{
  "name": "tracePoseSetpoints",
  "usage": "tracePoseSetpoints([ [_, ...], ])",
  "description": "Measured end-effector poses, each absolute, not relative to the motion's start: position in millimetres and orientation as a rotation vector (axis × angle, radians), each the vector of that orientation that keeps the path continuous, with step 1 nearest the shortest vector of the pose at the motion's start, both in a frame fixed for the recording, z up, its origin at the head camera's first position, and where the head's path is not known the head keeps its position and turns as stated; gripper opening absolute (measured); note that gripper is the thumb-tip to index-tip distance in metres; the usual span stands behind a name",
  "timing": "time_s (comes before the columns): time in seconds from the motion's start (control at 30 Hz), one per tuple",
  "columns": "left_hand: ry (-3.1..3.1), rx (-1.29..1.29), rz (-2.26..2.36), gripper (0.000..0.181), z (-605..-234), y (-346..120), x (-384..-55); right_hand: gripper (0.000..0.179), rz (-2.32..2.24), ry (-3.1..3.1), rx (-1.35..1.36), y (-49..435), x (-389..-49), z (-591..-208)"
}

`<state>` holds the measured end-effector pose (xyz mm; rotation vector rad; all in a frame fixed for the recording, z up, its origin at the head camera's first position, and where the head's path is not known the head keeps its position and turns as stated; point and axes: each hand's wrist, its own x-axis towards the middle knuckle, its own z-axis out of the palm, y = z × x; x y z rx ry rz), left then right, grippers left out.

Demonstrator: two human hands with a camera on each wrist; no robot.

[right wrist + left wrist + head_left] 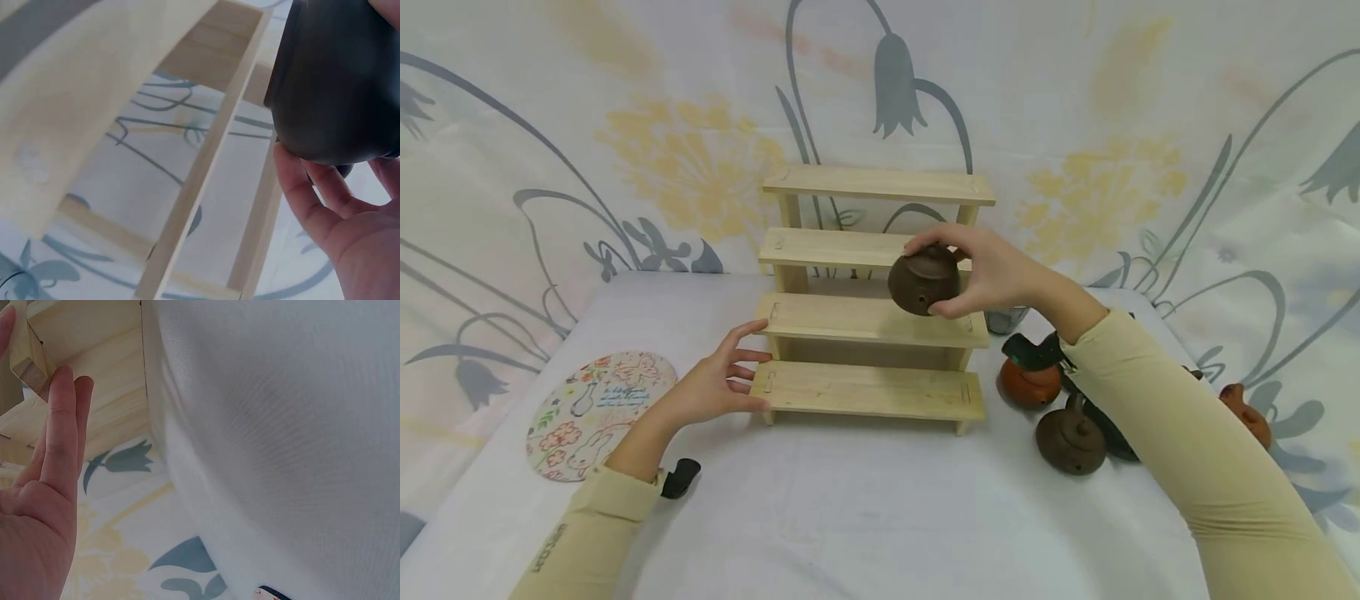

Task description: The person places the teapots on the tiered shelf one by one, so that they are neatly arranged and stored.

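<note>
A small dark brown teapot (913,283) is held up by my right hand (992,271), with the thumb below and fingers over its top. It overlaps the right part of a four-step pale wooden stand (865,392) in the head view. Seen from the right wrist, the teapot's smooth dark body (344,81) sits against the fingers (319,200). My left hand (718,379) is at the stand's left end, fingers spread and nearly straight, tips at the edge of the lower steps. In the left wrist view those fingers (61,431) extend beside a board end (30,369).
On the right of the white-covered table lie a reddish teapot (1030,385), a brown lidded teapot (1070,442) and an orange-brown piece (1246,415). A grey cup (1006,320) stands behind the stand's right end. A round printed mat (598,417) lies at left.
</note>
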<state>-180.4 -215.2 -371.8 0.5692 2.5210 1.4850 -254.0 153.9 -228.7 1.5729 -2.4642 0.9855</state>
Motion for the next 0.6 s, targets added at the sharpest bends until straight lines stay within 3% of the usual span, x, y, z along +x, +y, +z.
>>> tracePoseSetpoints([
  [0.6,2.505,0.556,1.494,0.103,-370.8,-215.0,-181.6,0.059,1.215,-2.431,1.532,85.6,-317.4,-197.8],
])
